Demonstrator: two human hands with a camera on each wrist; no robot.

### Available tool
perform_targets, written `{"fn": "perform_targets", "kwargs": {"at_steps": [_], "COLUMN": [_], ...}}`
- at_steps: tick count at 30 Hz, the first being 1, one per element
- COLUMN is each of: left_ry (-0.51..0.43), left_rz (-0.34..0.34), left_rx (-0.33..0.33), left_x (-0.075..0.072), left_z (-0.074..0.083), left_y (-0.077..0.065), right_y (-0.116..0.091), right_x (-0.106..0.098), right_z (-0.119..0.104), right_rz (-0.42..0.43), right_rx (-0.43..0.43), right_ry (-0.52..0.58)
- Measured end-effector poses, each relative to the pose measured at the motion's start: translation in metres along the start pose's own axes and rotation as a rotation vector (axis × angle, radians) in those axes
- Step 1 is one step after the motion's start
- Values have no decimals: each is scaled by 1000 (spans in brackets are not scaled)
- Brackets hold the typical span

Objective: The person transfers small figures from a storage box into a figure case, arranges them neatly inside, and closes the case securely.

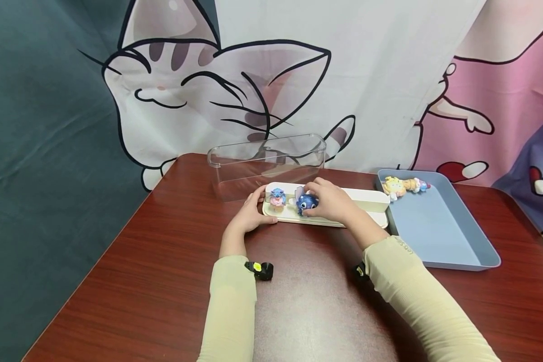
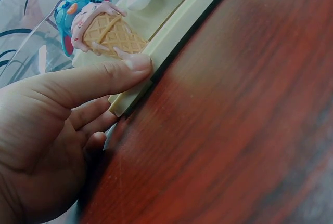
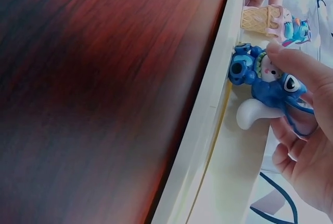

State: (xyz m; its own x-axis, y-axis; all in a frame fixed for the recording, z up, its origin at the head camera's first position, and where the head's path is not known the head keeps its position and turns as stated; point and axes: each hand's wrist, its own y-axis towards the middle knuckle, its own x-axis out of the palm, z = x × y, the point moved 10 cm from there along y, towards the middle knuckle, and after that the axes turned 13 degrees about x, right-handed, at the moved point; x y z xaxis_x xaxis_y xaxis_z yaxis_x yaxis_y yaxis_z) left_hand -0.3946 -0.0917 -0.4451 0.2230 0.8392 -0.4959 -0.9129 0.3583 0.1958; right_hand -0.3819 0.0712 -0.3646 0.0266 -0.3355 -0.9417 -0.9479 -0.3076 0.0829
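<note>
My left hand (image 1: 249, 216) grips the left end of a long cream display base (image 1: 365, 197), thumb over its front edge and the other fingers behind. On that end stands a small ice-cream-cone figurine (image 2: 112, 33), pink on top with a blue character. Just right of it, my right hand (image 1: 332, 202) pinches a dark blue big-eared figurine (image 3: 270, 91) between thumb and fingers. Its feet are at the base's front edge, and a white rounded part sticks out from one side. The right hand hides part of the figurine in the head view.
A clear plastic cover (image 1: 267, 166) stands behind the base. To the right is a blue-grey tray (image 1: 443, 226) with several small figurines (image 1: 402, 186) in its back left corner. The brown table (image 1: 163, 281) ends at a cartoon-print curtain (image 1: 380, 90).
</note>
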Motion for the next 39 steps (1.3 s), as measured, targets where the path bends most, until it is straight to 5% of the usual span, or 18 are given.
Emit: {"fn": "perform_targets", "kwargs": {"at_steps": [18, 23, 29, 33, 39], "left_ry": [9, 13, 25, 28, 22], "left_rz": [12, 10, 10, 10, 13], "left_rx": [14, 15, 1, 4, 8], "left_x": [0, 0, -2, -2, -1], "left_z": [2, 2, -1, -1, -1], "left_y": [0, 0, -1, -1, 0], "right_y": [-1, 1, 10, 8, -14], "right_x": [-1, -23, -83, -116, -119], "right_z": [2, 12, 66, 121, 214], "right_rz": [-27, -60, -82, -44, -15], "right_rx": [-17, -16, 135, 259, 432], "right_ry": [34, 89, 227, 166, 89]}}
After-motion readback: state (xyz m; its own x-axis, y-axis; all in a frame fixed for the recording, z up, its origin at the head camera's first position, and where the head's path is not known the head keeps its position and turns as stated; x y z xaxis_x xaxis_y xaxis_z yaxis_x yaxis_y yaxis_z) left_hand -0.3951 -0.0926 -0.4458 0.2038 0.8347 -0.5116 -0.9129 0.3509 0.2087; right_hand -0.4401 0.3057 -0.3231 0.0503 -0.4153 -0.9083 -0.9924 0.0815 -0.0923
